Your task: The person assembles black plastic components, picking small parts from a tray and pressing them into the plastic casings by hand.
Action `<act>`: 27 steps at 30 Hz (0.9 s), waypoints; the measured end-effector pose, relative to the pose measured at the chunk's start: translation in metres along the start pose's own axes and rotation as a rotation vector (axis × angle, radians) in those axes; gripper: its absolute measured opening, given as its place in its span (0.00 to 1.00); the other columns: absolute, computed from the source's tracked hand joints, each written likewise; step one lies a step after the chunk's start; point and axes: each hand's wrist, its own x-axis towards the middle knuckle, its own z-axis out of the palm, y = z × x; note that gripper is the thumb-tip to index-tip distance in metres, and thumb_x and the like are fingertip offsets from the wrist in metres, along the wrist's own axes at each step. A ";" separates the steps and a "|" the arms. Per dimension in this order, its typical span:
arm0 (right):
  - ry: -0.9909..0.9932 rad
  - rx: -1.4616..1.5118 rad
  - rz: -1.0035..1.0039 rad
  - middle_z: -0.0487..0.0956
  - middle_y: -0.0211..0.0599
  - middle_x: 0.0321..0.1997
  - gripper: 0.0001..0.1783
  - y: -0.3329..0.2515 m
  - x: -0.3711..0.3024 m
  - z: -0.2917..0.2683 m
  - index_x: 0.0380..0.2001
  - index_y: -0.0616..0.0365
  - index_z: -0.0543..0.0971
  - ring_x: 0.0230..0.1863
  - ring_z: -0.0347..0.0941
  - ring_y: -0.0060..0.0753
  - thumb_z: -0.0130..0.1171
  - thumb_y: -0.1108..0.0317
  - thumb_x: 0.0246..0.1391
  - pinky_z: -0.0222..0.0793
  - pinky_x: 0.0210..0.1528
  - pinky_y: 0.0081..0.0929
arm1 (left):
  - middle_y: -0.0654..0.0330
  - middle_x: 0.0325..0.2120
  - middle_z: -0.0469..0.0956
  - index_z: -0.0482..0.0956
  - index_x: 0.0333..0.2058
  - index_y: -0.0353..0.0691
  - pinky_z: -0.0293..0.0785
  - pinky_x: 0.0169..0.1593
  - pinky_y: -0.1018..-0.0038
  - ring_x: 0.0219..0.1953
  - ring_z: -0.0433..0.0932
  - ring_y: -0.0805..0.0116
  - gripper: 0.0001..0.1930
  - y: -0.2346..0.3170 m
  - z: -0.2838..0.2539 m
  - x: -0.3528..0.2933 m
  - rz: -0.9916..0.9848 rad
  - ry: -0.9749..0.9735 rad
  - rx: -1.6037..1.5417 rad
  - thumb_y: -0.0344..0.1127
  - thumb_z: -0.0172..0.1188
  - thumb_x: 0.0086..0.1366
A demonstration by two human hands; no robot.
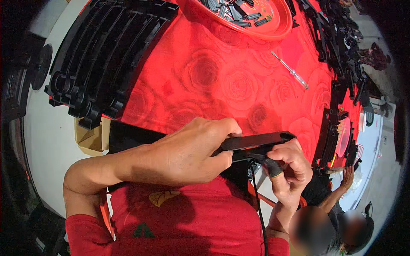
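Both hands grip one long flat black plastic strip (256, 143): left hand (188, 151) wraps it, right hand (290, 166) fingers pinch its end; finished-looking curved black plastic pieces (106, 55) lie stacked on the table (222, 81).

Bright overhead light, saturated reds, dark fisheye-bent rim

The person wears a red short-sleeved shirt (179, 222) with a small yellow leaf-shaped mark and a dark green triangular emblem on the front. Both forearms are bare. The right hand (290, 166) has a dark protective cot over one fingertip; the left hand (188, 155) is bare.
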 end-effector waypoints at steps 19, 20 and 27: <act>-0.098 -0.380 0.037 0.82 0.41 0.33 0.17 -0.045 0.016 0.005 0.37 0.60 0.83 0.33 0.75 0.48 0.65 0.79 0.38 0.69 0.38 0.37 | 0.50 0.28 0.81 0.79 0.43 0.30 0.78 0.37 0.67 0.33 0.85 0.66 0.11 0.001 0.013 0.008 0.030 0.209 0.106 0.23 0.63 0.61; -0.094 -0.380 0.037 0.82 0.41 0.33 0.17 -0.046 0.015 0.005 0.37 0.60 0.83 0.33 0.75 0.48 0.65 0.79 0.38 0.69 0.38 0.37 | 0.50 0.28 0.82 0.79 0.42 0.30 0.78 0.37 0.67 0.33 0.85 0.66 0.11 0.002 0.013 0.008 0.032 0.218 0.119 0.24 0.63 0.61; 0.027 -0.345 0.163 0.81 0.41 0.32 0.18 -0.043 0.011 0.004 0.36 0.62 0.82 0.31 0.75 0.45 0.65 0.82 0.35 0.71 0.37 0.36 | 0.51 0.27 0.81 0.79 0.42 0.31 0.78 0.37 0.68 0.33 0.84 0.68 0.10 0.004 0.018 0.009 0.069 0.238 0.139 0.24 0.63 0.61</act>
